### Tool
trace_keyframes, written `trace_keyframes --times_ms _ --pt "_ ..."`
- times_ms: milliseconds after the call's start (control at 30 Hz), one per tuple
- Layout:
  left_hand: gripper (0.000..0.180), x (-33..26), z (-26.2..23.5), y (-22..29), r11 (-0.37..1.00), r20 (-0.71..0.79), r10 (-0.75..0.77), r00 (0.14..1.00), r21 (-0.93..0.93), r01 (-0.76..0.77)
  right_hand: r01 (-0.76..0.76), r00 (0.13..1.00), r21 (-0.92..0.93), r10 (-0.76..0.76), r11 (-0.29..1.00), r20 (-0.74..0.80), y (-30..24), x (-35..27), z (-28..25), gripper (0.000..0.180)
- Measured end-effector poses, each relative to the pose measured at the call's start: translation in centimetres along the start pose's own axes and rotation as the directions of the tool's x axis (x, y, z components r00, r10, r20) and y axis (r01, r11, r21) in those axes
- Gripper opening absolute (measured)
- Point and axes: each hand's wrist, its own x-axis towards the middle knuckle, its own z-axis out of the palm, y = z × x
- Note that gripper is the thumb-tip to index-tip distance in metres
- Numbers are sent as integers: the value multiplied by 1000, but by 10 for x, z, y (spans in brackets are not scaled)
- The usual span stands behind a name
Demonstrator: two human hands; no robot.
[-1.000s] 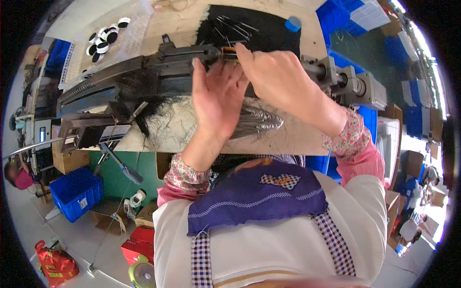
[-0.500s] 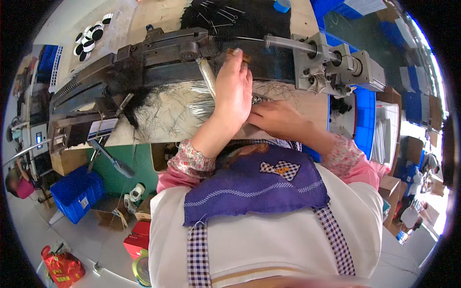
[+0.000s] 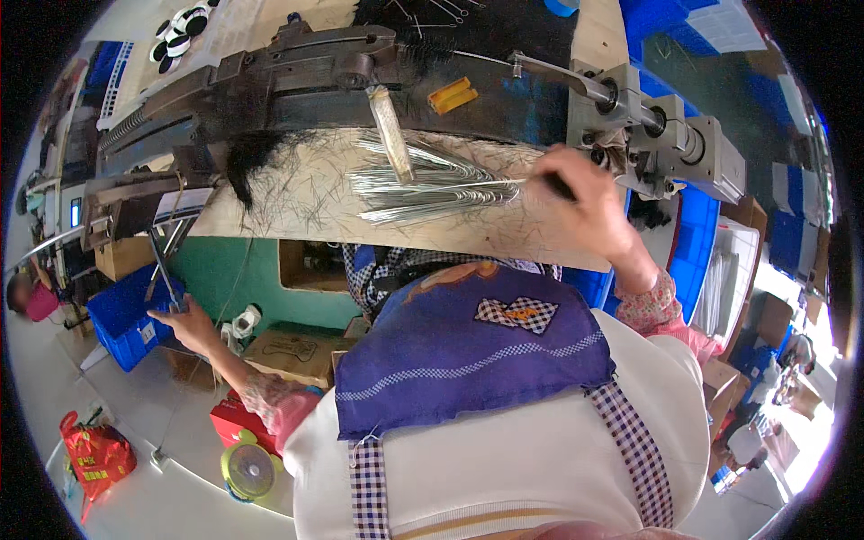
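Note:
My left hand [image 3: 191,328] reaches out at the lower left and is closed around the grip of a metal lever [image 3: 160,261] below the machine's left end. My right hand [image 3: 585,202], a little blurred, is over the bench's right part with its fingers curled; something dark shows between them, too unclear to name. Just left of it lies a fanned bundle of thin bent silver wires [image 3: 441,184] on the wooden bench top [image 3: 306,193]. A light, worn machine handle [image 3: 390,135] hangs over the wires. Behind them, a small yellow-orange block [image 3: 453,95] sits on the dark machine bed.
The long dark metal machine [image 3: 270,85] spans the bench toward a silver motor unit [image 3: 661,126] on the right. Black bristles [image 3: 245,162] and loose clippings lie on the bench. Blue crates [image 3: 697,225] stand at the right; a blue bin [image 3: 126,315] stands below left.
Both hands were together over the wires. My left hand has gone down left to the lever, which has swung; my right hand has moved right, uncovering the wires and the yellow-orange block.

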Motion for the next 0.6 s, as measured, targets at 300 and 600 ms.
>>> trace_keyframes --times_ms 300,600 --pt "75 -114 -44 163 559 -107 667 737 -582 -590 -96 879 230 191 968 -437 -23 5 -46 8" --pt "25 -150 -90 237 255 251 922 296 -967 23 104 961 -150 -138 983 -238 -60 75 -24 15"
